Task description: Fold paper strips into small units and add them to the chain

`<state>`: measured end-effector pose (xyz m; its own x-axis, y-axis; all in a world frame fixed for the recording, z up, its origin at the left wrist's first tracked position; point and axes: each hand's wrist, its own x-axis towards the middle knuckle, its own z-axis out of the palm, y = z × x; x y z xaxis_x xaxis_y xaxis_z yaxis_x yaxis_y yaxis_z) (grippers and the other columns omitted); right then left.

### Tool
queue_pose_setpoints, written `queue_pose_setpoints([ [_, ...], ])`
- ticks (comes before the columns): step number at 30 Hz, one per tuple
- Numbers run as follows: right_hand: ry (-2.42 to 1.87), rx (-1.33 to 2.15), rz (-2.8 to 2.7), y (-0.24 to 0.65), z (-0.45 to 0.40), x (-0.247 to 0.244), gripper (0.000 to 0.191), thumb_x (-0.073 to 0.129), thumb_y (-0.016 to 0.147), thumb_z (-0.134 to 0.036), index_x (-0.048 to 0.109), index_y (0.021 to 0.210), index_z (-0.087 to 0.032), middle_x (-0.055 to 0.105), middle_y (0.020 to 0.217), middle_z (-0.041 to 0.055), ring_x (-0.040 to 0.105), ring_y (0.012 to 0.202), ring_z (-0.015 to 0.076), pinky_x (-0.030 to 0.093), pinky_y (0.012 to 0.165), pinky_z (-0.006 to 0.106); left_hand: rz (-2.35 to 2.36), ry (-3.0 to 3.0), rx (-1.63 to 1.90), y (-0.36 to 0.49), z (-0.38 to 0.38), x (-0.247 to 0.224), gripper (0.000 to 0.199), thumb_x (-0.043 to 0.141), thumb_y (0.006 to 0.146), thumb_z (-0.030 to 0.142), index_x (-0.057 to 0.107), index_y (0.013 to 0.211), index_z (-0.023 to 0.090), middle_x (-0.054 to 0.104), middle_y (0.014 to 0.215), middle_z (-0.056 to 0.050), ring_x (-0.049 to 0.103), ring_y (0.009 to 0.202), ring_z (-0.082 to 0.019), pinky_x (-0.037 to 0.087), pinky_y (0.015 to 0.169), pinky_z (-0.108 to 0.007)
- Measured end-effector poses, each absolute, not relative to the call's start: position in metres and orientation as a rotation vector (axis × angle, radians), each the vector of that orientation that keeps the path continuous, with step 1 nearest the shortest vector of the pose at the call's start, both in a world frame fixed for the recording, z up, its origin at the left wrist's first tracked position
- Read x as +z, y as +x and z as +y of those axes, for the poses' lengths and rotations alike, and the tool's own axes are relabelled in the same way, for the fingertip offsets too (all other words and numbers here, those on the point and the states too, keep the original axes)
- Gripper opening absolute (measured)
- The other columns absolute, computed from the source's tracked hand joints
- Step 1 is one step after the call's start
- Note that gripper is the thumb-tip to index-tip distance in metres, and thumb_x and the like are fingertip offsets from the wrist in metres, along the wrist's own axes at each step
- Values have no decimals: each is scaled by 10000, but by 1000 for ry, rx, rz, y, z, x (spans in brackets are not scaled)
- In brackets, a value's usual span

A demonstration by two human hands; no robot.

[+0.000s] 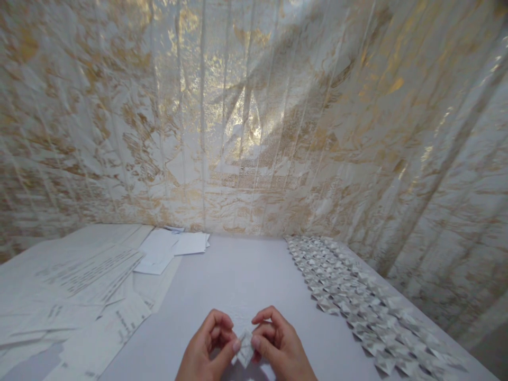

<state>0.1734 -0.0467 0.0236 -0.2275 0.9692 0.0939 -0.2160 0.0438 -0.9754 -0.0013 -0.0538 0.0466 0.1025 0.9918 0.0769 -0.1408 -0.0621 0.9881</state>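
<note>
A small folded paper piece [245,349], white with faint grey print and roughly diamond-shaped, is held at the bottom centre, just above the white tabletop [246,275]. My left hand [212,344] pinches its left edge between thumb and fingers. On the opposite edge, my right hand [280,344] grips it the same way, fingers curled. Parts of the paper are covered by the fingertips, and its lower end is near the bottom of the view.
On the left lie loose printed paper sheets [95,275], overlapping, with blank white slips [156,251] at their far end. Several rows of small folded paper pieces [341,286] line the right side. A white and gold patterned curtain [238,116] hangs behind the table.
</note>
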Motion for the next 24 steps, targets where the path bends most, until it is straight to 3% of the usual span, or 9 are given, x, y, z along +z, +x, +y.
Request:
queue_pose_setpoints([
  [5,-873,1411,-1336,180,-45,28,489,774,813,-611,583,1010,-206,613,665,-39,628,567,159,483,615,288,1025,1246,1260,-3,-52,47,366,816,727,495,562,723,232,537,632,76,513,625,-144,390,611,-248],
  [9,-883,1381,-1285,180,-45,37,566,744,797,-685,603,1053,-200,681,781,22,645,639,167,489,636,284,1032,1217,1282,-4,-49,47,362,821,727,492,574,730,228,541,643,75,512,638,-144,389,616,-246],
  [11,-936,1354,-1281,179,-46,41,564,717,789,-725,641,940,-187,676,779,33,623,642,160,477,621,271,1036,1198,1284,-5,-49,47,347,827,725,472,579,739,229,548,652,74,521,650,-147,393,624,-247],
  [15,-1050,1343,-1409,176,-48,43,568,741,757,-718,622,701,-166,587,595,-14,529,545,126,423,580,254,1024,1215,1283,-3,-52,48,306,825,721,423,586,724,231,551,659,68,535,666,-157,409,636,-249],
  [18,-1044,1341,-1458,177,-50,43,578,706,794,-719,650,730,-148,609,601,12,551,574,145,440,616,279,1032,1252,1287,-3,-53,49,249,786,739,386,605,684,224,551,649,58,529,663,-160,412,644,-255],
  [24,-924,1365,-1415,175,-49,33,516,703,821,-694,668,899,-186,632,790,25,568,650,155,475,632,292,1002,1243,1284,-4,-52,49,220,753,780,385,661,682,211,594,651,37,540,662,-167,449,677,-271],
])
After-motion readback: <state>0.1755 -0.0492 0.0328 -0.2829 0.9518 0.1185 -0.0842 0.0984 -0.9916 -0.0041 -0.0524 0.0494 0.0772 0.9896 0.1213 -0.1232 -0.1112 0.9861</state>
